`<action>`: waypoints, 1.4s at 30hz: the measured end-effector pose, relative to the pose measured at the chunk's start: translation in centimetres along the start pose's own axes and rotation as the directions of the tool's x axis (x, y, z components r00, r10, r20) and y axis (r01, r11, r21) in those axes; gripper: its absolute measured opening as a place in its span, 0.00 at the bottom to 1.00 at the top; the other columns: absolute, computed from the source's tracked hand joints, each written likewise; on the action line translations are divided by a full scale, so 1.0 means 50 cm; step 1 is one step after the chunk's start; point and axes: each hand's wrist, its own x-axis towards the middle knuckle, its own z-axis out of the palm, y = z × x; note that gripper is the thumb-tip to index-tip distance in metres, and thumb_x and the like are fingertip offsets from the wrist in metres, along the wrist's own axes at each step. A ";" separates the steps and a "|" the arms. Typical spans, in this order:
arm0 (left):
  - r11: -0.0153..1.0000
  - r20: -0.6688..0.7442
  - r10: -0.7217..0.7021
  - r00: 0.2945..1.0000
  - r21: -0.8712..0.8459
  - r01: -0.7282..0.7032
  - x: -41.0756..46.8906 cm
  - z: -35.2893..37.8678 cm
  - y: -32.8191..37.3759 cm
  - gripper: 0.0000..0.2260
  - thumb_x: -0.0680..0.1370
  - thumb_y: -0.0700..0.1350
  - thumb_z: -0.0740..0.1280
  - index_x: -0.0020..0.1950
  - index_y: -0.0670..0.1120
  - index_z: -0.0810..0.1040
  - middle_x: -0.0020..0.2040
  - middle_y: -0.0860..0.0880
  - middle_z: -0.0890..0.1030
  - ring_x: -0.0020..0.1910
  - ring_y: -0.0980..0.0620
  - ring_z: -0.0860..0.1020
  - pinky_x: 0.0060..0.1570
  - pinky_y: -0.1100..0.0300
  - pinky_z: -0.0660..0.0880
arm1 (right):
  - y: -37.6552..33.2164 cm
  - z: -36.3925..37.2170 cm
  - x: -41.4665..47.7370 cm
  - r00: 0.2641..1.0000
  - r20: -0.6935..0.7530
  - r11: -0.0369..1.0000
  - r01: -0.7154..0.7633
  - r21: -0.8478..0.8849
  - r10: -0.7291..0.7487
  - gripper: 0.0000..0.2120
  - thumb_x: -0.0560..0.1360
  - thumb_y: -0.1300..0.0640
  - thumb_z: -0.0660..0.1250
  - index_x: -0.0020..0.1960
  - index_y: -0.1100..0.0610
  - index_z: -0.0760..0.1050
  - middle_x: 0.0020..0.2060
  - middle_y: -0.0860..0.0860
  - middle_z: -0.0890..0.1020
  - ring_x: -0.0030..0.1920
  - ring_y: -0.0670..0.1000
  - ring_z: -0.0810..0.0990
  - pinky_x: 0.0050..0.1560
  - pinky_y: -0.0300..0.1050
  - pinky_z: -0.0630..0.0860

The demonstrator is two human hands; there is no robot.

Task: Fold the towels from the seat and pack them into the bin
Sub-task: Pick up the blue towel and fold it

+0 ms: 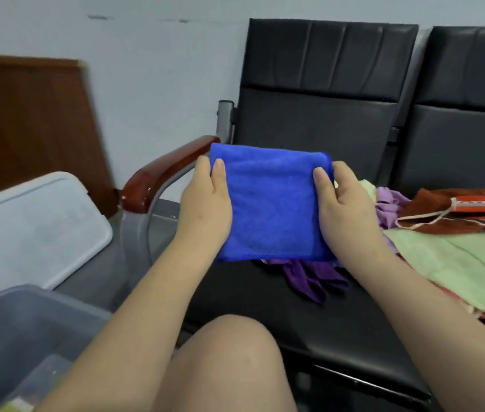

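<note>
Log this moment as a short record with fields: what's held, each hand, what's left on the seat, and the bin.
held: blue towel, folded into a rectangle
left hand: grips its left edge, thumb on top
right hand: grips its right edge, thumb on top
seat: purple towel, green towel and red-brown towel lie unfolded
bin: lower left, open; lid off, lying beyond it

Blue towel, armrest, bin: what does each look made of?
The blue towel looks like soft microfibre cloth: fuzzy matte nap, stitched edge. The armrest is probably varnished wood, reddish-brown with glossy highlights, though possibly a coated imitation. The bin looks like translucent grey plastic, smooth, its inside showing dimly through the wall.
</note>
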 end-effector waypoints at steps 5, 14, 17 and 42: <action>0.985 -0.186 -0.171 0.968 0.005 0.175 -0.024 -0.142 -0.117 0.15 0.86 0.52 0.53 0.48 0.43 0.68 0.38 0.50 0.72 0.34 0.56 0.69 0.30 0.67 0.64 | -0.074 0.154 -0.022 0.970 0.236 0.997 0.073 -0.022 -0.066 0.16 0.84 0.49 0.56 0.45 0.60 0.68 0.34 0.51 0.71 0.32 0.46 0.66 0.33 0.36 0.65; 0.767 -0.271 -0.633 0.725 -0.349 0.539 -0.134 -0.427 -0.367 0.15 0.83 0.47 0.63 0.37 0.48 0.66 0.30 0.51 0.67 0.27 0.54 0.65 0.25 0.63 0.61 | -0.159 0.473 -0.163 0.630 0.774 0.983 0.174 -0.062 -0.063 0.19 0.80 0.43 0.63 0.38 0.57 0.69 0.32 0.50 0.72 0.32 0.48 0.69 0.31 0.39 0.64; 0.698 -0.230 -0.695 0.681 -0.442 0.563 -0.197 -0.483 -0.441 0.10 0.82 0.40 0.64 0.41 0.39 0.74 0.28 0.50 0.71 0.23 0.58 0.69 0.23 0.65 0.66 | -0.168 0.525 -0.193 0.450 0.893 0.957 0.264 -0.122 -0.010 0.17 0.78 0.44 0.66 0.48 0.59 0.76 0.41 0.53 0.79 0.42 0.52 0.78 0.40 0.45 0.72; 0.472 -0.291 -0.832 0.472 0.076 0.878 -0.389 -0.558 -0.681 0.31 0.78 0.37 0.69 0.79 0.46 0.64 0.74 0.46 0.69 0.66 0.50 0.72 0.56 0.67 0.65 | -0.036 0.857 -0.496 0.134 0.969 0.978 -0.011 -0.209 0.209 0.18 0.77 0.71 0.55 0.55 0.58 0.80 0.56 0.55 0.79 0.51 0.52 0.78 0.49 0.37 0.72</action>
